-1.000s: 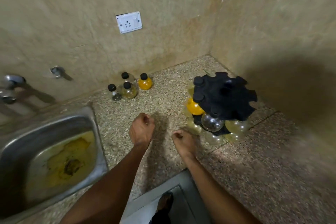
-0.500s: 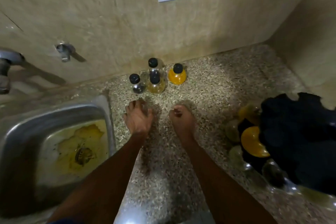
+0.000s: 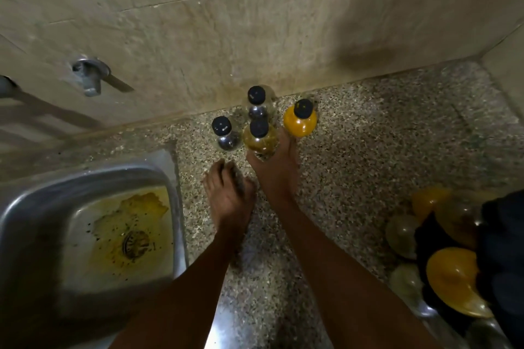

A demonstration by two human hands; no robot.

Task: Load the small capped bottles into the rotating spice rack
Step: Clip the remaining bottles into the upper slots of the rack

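- The rotating spice rack (image 3: 499, 258) is cut off at the frame's 4 o'clock edge, blurred; round bottles, some orange, hang at its rim.
- Four small capped bottles stand near the wall at 12 o'clock: a clear one (image 3: 224, 136), a rear clear one (image 3: 257, 105), an olive-filled one (image 3: 260, 139), an orange one (image 3: 300, 120), all black-capped.
- The right hand (image 3: 276, 170) reaches between the olive and orange bottles, fingers around the olive one's base; the grip is partly hidden.
- The left hand (image 3: 229, 193) rests on the speckled counter (image 3: 368, 156), fingers loosely curled, holding nothing.
- A stained steel sink (image 3: 85, 235) lies at 8 o'clock.
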